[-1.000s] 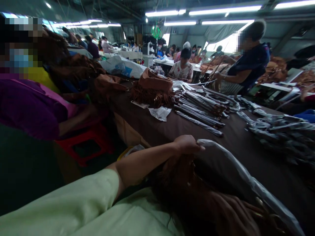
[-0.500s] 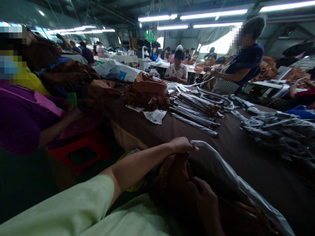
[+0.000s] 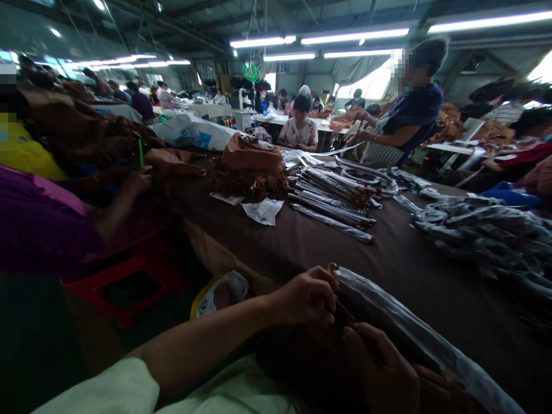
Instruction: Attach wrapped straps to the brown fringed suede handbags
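Looking forward from head height, a long table (image 3: 435, 299) covered in brown cloth is seen, with two bare hands at its near edge. A thin brown strip (image 3: 342, 313) is pinched between the curled fingers of the left hand (image 3: 304, 297) – gripped closely, seemingly so that the small piece is kept under control. The right hand (image 3: 382, 368) is spread over a dark brown fringed bag (image 3: 297, 356), which is held low and apparently steadied; whether its fingers are closed on anything cannot be told. A long plastic-wrapped bundle (image 3: 414, 328) lies just beside the hands. Farther along, wrapped lengths (image 3: 332, 198) are laid side by side, apparently to be kept orderly, near a tan fringed bag (image 3: 248, 167).
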`<state>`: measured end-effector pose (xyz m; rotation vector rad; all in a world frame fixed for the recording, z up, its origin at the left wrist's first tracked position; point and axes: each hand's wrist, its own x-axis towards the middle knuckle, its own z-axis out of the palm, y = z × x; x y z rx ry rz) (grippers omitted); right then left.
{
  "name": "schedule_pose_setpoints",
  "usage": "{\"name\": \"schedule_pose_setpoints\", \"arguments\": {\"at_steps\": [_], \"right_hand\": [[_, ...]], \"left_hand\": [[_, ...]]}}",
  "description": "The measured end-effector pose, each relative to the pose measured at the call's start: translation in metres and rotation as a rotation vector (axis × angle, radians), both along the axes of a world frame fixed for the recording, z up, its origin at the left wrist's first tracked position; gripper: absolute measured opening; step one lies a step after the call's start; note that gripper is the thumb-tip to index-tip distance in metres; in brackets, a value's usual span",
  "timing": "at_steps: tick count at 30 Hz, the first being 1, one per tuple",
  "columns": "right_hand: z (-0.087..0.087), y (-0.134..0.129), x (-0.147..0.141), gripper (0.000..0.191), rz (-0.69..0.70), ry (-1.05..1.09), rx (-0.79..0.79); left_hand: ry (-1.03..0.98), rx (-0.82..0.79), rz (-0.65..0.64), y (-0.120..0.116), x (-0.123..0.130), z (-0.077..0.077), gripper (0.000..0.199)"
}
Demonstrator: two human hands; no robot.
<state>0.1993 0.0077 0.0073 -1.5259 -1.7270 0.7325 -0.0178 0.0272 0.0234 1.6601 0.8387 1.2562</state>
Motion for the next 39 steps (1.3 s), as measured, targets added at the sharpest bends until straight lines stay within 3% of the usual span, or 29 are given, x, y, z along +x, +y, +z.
{"name": "schedule_pose_setpoints", "arguments": {"at_steps": [3, 6, 9, 13, 18, 21, 26, 30, 35, 39], "right_hand": [[0.010, 0.003, -0.007, 0.035, 0.043, 0.161, -0.134], [0.011, 0.009, -0.012, 0.037, 0.015, 0.420, -0.303], [0.009, 0.013, -0.017, 0.034, 0.044, 0.664, -0.449], [0.007, 0.017, -0.022, 0.036, 0.010, 0.812, -0.527], [-0.007, 0.023, -0.013, 0.039, -0.099, 0.745, -0.459], [-0.010, 0.021, -0.006, 0.040, -0.073, 0.677, -0.412], [0.001, 0.015, -0.006, 0.047, -0.033, 0.634, -0.398], [0.006, 0.015, -0.010, 0.038, -0.027, 0.643, -0.378], [0.006, 0.016, -0.011, 0.030, -0.012, 0.799, -0.579], [0.009, 0.018, -0.010, 0.032, 0.042, 0.752, -0.654]], "left_hand": [[0.246, 0.124, -0.036, 0.001, 0.008, 0.001, 0.023], [0.353, 0.208, -0.073, 0.013, 0.010, 0.003, 0.013], [0.307, 0.207, -0.169, 0.023, 0.012, -0.002, 0.017], [0.187, 0.048, -0.195, 0.027, 0.020, -0.014, 0.030], [0.152, -0.127, -0.104, 0.025, 0.026, -0.024, 0.035], [0.158, -0.117, -0.120, 0.025, 0.026, -0.024, 0.034], [0.227, -0.101, -0.121, 0.026, 0.025, -0.024, 0.032], [0.291, -0.003, -0.125, 0.025, 0.026, -0.025, 0.022], [0.358, 0.038, -0.096, 0.022, 0.029, -0.020, 0.015], [0.434, 0.089, -0.091, 0.020, 0.031, -0.020, 0.015]]}}
